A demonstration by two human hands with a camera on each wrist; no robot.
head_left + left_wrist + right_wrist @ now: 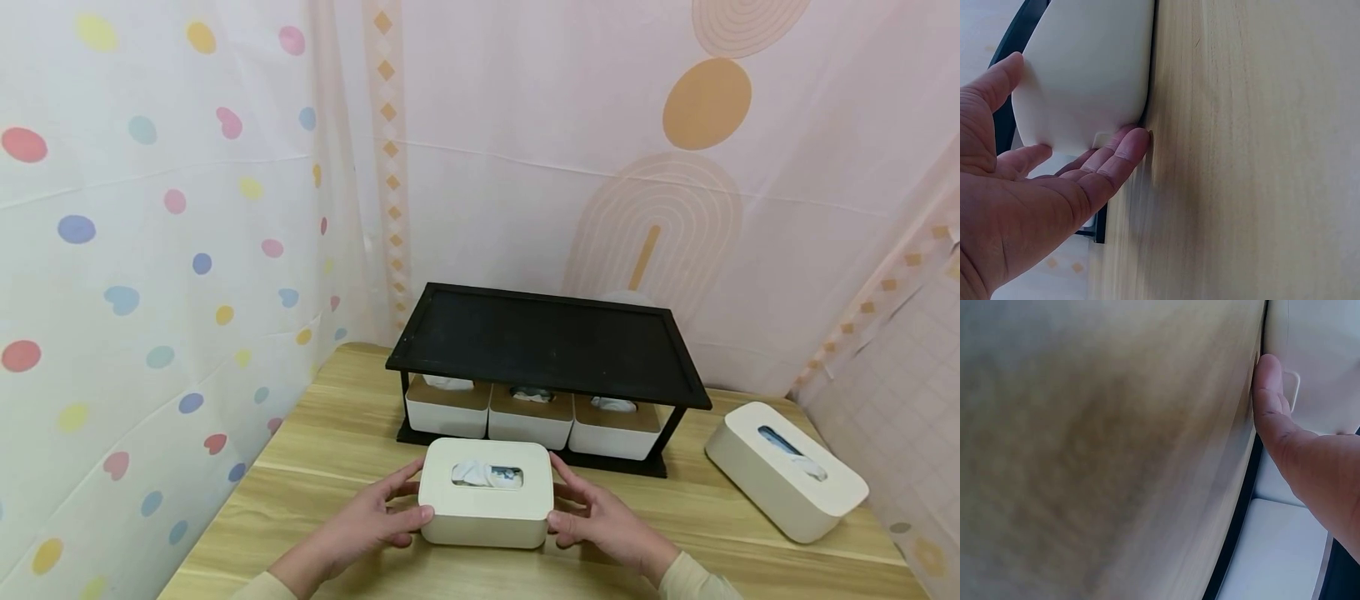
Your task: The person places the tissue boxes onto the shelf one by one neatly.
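A cream tissue box (484, 531) with a rounded oblong slot stands in front of a black rack, close over the wooden table. White tissue (472, 473) and a bit of blue-patterned wrapping show in its slot. At its left end my left hand (378, 512) grips it, thumb at the front corner and index finger toward the back corner. The right hand (603, 525) holds the opposite end the same way. In the left wrist view, the lower fingers (1116, 164) lie along the end wall near the tabletop. The right wrist view shows a finger beside a small molded tab.
Behind the box, the black rack (547, 342) shelters three white boxes with brown lids, one of them the middle box (528, 429). Another cream tissue box (787, 475) stands at an angle on the right of the wooden table (315, 442). Patterned curtains (487, 208) hang behind.
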